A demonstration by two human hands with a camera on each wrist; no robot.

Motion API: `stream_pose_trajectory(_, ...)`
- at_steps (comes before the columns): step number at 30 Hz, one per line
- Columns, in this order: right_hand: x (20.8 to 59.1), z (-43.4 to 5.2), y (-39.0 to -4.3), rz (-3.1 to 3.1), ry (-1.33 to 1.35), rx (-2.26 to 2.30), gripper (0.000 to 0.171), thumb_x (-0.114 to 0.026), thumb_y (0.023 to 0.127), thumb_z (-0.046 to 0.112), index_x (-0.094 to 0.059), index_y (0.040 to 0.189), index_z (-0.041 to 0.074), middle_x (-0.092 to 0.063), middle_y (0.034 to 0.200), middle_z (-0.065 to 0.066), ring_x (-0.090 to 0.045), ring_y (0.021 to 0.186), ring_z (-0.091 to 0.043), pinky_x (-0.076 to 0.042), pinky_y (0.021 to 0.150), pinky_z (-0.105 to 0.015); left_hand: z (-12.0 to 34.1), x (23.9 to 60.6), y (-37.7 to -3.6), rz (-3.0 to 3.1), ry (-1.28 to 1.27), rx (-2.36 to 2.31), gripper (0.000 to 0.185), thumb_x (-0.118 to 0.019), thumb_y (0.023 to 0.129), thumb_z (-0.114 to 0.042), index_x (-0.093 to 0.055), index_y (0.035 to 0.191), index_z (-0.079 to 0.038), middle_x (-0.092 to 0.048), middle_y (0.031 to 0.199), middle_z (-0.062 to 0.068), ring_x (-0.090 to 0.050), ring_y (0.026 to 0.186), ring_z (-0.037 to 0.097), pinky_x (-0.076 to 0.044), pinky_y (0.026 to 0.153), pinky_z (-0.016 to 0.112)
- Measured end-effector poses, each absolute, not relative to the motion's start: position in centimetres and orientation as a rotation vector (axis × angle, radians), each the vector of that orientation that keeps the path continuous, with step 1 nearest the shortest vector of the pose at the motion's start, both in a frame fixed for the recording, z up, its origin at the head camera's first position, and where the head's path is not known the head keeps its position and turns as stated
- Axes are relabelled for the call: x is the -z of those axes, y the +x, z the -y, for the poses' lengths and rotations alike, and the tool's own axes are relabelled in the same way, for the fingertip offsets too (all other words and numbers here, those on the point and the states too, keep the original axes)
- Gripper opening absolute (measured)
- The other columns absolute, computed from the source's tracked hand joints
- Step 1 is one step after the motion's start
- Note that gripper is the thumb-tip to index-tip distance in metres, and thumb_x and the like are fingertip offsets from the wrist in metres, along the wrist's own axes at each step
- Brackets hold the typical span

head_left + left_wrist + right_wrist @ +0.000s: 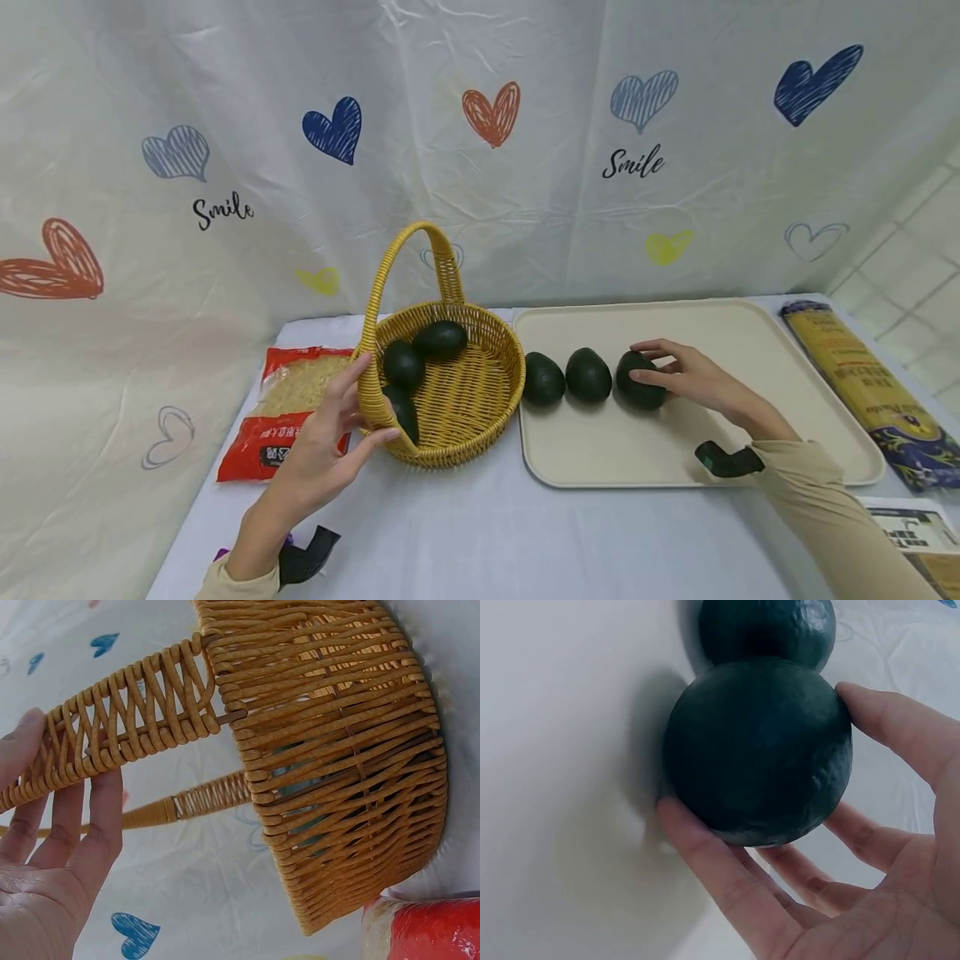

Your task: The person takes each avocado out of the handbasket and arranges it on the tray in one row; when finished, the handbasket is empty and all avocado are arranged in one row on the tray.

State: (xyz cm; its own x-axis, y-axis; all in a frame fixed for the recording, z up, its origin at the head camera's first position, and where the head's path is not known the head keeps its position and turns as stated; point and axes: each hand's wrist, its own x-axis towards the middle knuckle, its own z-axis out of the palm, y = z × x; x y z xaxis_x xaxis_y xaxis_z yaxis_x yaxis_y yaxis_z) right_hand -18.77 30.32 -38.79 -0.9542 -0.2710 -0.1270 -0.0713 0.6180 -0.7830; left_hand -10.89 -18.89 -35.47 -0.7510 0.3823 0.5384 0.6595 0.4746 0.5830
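In the head view my left hand (318, 450) is at the near left side of a yellow wicker basket (468, 408). The left wrist view shows its thumb and fingers on opposite sides of the basket's handle (127, 712), gripping it. Inside the basket lie three dark green avocados (440, 340). My right hand (693, 379) has its thumb and fingers around an avocado (641, 396) on a beige tray (600, 458). Two more avocados (588, 375) sit in a row to its left. In the right wrist view the held avocado (757, 750) hides part of the fingers.
A red bag of pasta (251, 442) lies left of the basket, partly behind the left hand. Along the tray's right side is a yellow and blue package (862, 383). Another printed package (918, 533) shows at the lower right. A heart-patterned curtain (525, 208) hangs behind the table.
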Motion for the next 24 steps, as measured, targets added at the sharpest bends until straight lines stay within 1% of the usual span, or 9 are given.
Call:
stream_pose_trajectory(4,38.84,-29.87,-18.88,-2.603,-0.281,1.258,0.066,-0.067,0.103,0.036,-0.045,0.154,0.000,-0.044,0.151,-0.033,-0.060,0.120,-0.039,-0.059,0.078,-0.034,18.87,35.40,-10.86,2.393,-0.884,1.173,0.111,-0.083,0.076,0.016,-0.024,0.165,-0.014,-0.069,0.118,0.009,-0.068,0.111,0.018,-0.057,0.091,0.019)
stream_pose_trajectory(8,38.89,-29.65,-18.98,-2.600,-0.272,1.254,0.066,-0.067,0.104,0.037,-0.044,0.154,0.000,-0.044,0.151,-0.032,-0.060,0.120,-0.038,-0.059,0.078,-0.034,18.88,35.38,-10.92,2.392,-0.890,1.185,0.111,-0.083,0.076,0.017,-0.024,0.165,-0.014,-0.069,0.117,0.010,-0.068,0.112,0.016,-0.057,0.092,0.020)
stream_pose_trajectory(11,38.83,-29.68,-18.97,-2.595,-0.273,1.258,0.066,-0.067,0.104,0.036,-0.043,0.154,0.000,-0.044,0.151,-0.033,-0.060,0.118,-0.036,-0.059,0.076,-0.035,18.90,35.38,-10.95,2.392,-0.890,1.180,0.111,-0.084,0.076,0.016,-0.024,0.165,-0.014,-0.068,0.119,0.010,-0.068,0.112,0.018,-0.057,0.092,0.020)
stream_pose_trajectory(14,38.76,-29.81,-18.95,-2.589,-0.277,1.264,0.066,-0.067,0.104,0.035,-0.043,0.154,-0.001,-0.044,0.150,-0.033,-0.061,0.117,-0.035,-0.060,0.075,-0.036,18.93,35.40,-11.00,2.389,-0.891,1.172,0.112,-0.084,0.076,0.016,-0.024,0.165,-0.014,-0.066,0.127,0.012,-0.069,0.113,0.023,-0.057,0.092,0.020)
stream_pose_trajectory(18,38.75,-30.04,-18.90,-2.578,-0.276,1.267,0.066,-0.067,0.104,0.035,-0.042,0.155,-0.001,-0.044,0.151,-0.033,-0.064,0.111,-0.030,-0.060,0.076,-0.036,18.95,35.42,-11.01,2.389,-0.892,1.169,0.112,-0.084,0.076,0.016,-0.024,0.165,-0.013,-0.064,0.132,0.014,-0.068,0.114,0.025,-0.057,0.092,0.020)
stream_pose_trajectory(22,38.69,-30.25,-18.89,-2.566,-0.274,1.270,0.067,-0.065,0.105,0.034,-0.040,0.156,-0.001,-0.043,0.151,-0.034,-0.067,0.100,-0.024,-0.061,0.078,-0.036,18.94,35.42,-10.96,2.392,-0.886,1.170,0.112,-0.084,0.076,0.016,-0.025,0.165,-0.013,-0.067,0.126,0.012,-0.069,0.113,0.023,-0.057,0.091,0.020)
stream_pose_trajectory(24,38.63,-30.31,-18.92,-2.566,-0.277,1.270,0.067,-0.064,0.106,0.034,-0.039,0.156,-0.002,-0.043,0.151,-0.034,-0.068,0.101,-0.024,-0.062,0.079,-0.037,18.94,35.41,-10.95,2.391,-0.884,1.168,0.112,-0.084,0.075,0.016,-0.025,0.165,-0.013,-0.067,0.124,0.012,-0.069,0.113,0.022,-0.057,0.091,0.020)
